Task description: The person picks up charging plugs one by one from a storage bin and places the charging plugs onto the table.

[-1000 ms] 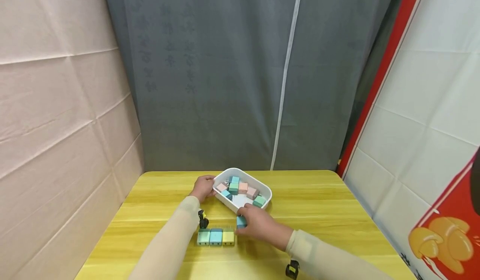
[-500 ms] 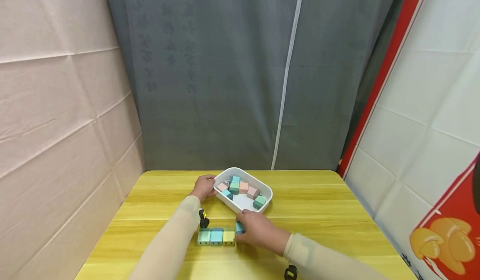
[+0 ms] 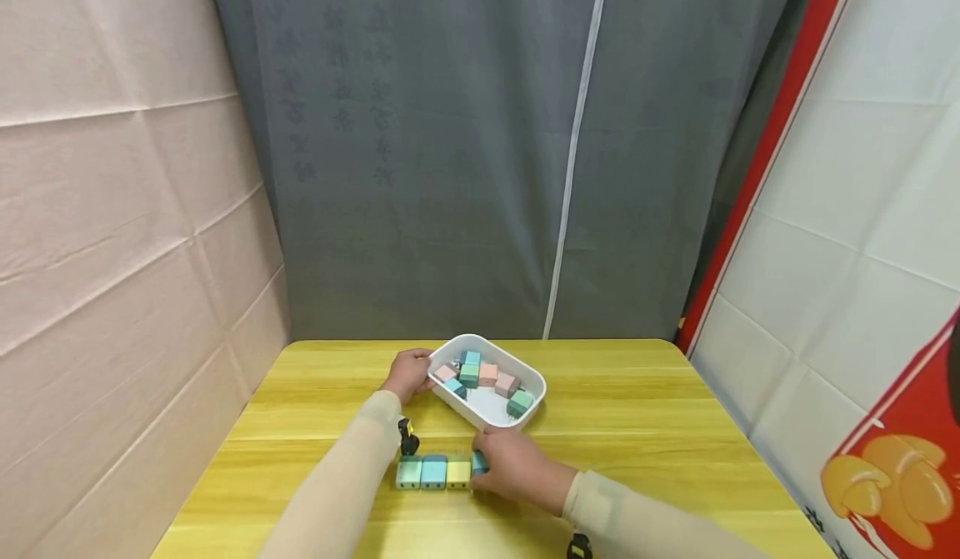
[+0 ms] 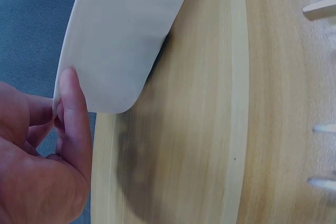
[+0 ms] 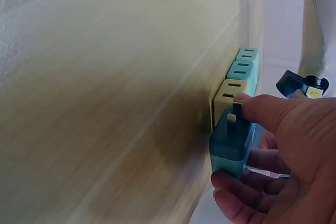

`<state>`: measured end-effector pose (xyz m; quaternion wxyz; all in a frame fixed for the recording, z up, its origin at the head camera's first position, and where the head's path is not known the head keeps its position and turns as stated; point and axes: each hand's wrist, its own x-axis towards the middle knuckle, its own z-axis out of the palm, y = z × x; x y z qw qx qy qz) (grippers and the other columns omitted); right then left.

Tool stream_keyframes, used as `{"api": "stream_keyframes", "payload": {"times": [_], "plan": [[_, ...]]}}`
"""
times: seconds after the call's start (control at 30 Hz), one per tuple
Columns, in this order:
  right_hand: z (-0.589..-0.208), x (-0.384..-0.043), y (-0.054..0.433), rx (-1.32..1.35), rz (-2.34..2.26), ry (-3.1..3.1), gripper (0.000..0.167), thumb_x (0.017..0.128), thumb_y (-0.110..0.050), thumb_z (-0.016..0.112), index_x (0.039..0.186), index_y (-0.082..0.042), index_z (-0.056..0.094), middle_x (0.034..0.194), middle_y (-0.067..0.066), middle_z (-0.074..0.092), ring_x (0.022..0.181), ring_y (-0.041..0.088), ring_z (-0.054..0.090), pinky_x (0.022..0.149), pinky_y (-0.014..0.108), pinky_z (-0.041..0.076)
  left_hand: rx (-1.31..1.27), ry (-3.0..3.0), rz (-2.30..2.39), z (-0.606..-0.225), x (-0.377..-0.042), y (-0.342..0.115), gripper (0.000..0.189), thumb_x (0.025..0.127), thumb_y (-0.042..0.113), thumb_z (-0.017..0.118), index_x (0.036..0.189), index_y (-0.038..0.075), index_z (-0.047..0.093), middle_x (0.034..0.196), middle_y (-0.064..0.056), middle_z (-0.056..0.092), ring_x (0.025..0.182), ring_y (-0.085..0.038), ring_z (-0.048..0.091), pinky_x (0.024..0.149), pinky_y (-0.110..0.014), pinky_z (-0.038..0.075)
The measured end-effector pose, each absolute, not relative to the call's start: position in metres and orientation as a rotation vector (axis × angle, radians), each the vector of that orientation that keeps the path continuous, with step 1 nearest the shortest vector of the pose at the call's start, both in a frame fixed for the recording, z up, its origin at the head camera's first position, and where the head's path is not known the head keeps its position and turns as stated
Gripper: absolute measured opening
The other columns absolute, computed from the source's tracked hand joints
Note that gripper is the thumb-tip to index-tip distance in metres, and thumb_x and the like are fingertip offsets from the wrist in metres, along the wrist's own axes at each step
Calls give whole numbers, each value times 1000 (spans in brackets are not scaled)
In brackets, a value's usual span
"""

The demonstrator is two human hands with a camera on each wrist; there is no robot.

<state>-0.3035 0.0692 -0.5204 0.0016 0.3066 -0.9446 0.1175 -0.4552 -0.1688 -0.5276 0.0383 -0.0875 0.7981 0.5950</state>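
- Three blocks (image 3: 433, 472) are lining the counter (image 3: 637, 426).
- Right grip (image 3: 517, 463) is pinching a blue block (image 5: 231, 142), now bringing it just beside them, seemingly extending the row.
- Left grip (image 3: 408, 374) is holding the tray (image 4: 121, 35).

Beyond the right hand (image 3: 513, 463), seemingly illegible characters (image 3: 342, 119) are marking the curtain (image 3: 465, 184), printed sheet (image 3: 900, 396) and yellow label (image 5: 315, 92) on a wrist device (image 5: 292, 83).

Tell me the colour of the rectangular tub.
The rounded rectangular plastic tub is white, shown best in the head view.
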Motion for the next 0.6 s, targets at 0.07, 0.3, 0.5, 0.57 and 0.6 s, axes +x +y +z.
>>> {"api": "stream_keyframes", "payload": {"times": [0.07, 0.3, 0.5, 0.57, 0.6], "plan": [[-520, -303, 68, 964, 366, -2963, 41, 84, -44, 97, 106, -15, 78, 86, -11, 55, 71, 5, 49, 61, 22, 46, -269, 2445, 1826, -528, -456, -169, 41, 115, 12, 51, 153, 3, 63, 148, -28, 60, 88, -21, 69, 74, -26, 64], [-523, -303, 67, 967, 345, -2962, 44, 84, -45, 98, 107, -14, 78, 86, -10, 55, 72, 5, 49, 62, 23, 46, -273, 2448, 1822, -530, -458, -171, 41, 115, 13, 52, 153, 4, 64, 148, -27, 61, 88, -22, 69, 78, -29, 65], [-525, -303, 67, 959, 343, -2973, 47, 83, -47, 98, 110, -13, 79, 86, -10, 56, 72, 5, 49, 62, 23, 47, -281, 2440, 1819, -533, -460, -171, 40, 115, 13, 53, 152, 5, 65, 148, -27, 61, 90, -22, 70, 76, -28, 65], [-526, -303, 66, 951, 343, -2978, 49, 82, -47, 98, 111, -13, 79, 87, -9, 57, 73, 5, 49, 63, 23, 48, -278, 2436, 1827, -533, -460, -171, 39, 115, 13, 53, 152, 4, 65, 148, -27, 61, 89, -22, 70, 75, -27, 64], [-526, -303, 66, 947, 344, -2982, 49, 82, -48, 98, 112, -13, 79, 88, -9, 58, 73, 5, 49, 63, 23, 48, -277, 2433, 1832, -533, -460, -171, 39, 115, 13, 53, 152, 4, 65, 148, -28, 61, 89, -22, 70, 74, -26, 64]]}}
